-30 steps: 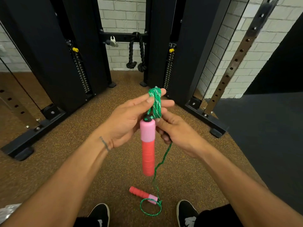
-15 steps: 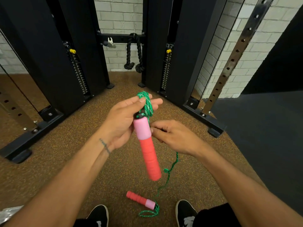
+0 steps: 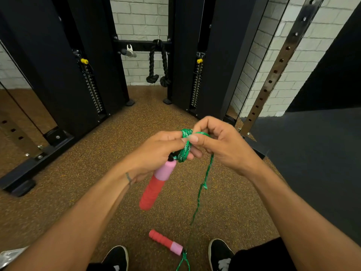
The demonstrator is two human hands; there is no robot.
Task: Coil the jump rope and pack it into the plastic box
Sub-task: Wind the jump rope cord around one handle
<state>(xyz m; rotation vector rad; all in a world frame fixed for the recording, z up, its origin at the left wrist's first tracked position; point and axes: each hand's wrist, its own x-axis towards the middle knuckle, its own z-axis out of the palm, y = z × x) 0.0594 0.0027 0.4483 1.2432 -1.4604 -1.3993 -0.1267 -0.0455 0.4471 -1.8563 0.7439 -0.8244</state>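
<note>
My right hand (image 3: pixel 220 145) has risen to pinch the jump rope (image 3: pixel 207 173) onto the coil (image 3: pixel 184 150) my left hand (image 3: pixel 156 151) grips; slack hangs toward 6 o'clock.

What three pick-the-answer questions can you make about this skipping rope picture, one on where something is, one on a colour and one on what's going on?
1. Where does the second handle lie?
A) on the floor between the shoes
B) on a chair
C) in a bucket

2. What colour is the rope?
A) yellow
B) green
C) blue

3. How far along is the coiling?
A) not begun
B) partly done
C) all done

Answers:
1 A, the handle rests on the floor between both shoes.
2 B, the braid is green.
3 B, loops sit bunched at the left hand, while the right hand pinches a strand that trails down toward the floor.
</note>
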